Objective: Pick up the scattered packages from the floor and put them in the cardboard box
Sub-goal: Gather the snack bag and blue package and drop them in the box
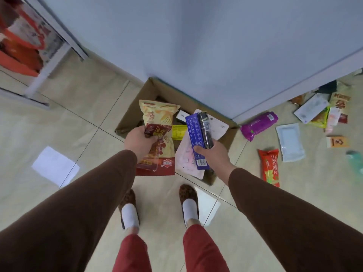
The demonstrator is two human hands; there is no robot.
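An open cardboard box (132,112) stands on the tiled floor against the wall, in front of my feet. My left hand (138,141) grips a tall yellow-and-red snack bag (160,122) over the box's left side. My right hand (213,157) holds a blue carton (195,132) above the box's right side. Inside the box lie a white-pink flat pouch (185,158) and a yellow packet (178,132). Right of the box, on the floor, lie a purple package (259,125), a red packet (270,167), a pale blue tray pack (290,144) and several more.
A blue-grey wall (196,46) rises behind the box. A white shelf frame (49,61) with red items stands at far left. White paper (56,166) lies on the floor left of me. My slippered feet (129,207) stand just before the box.
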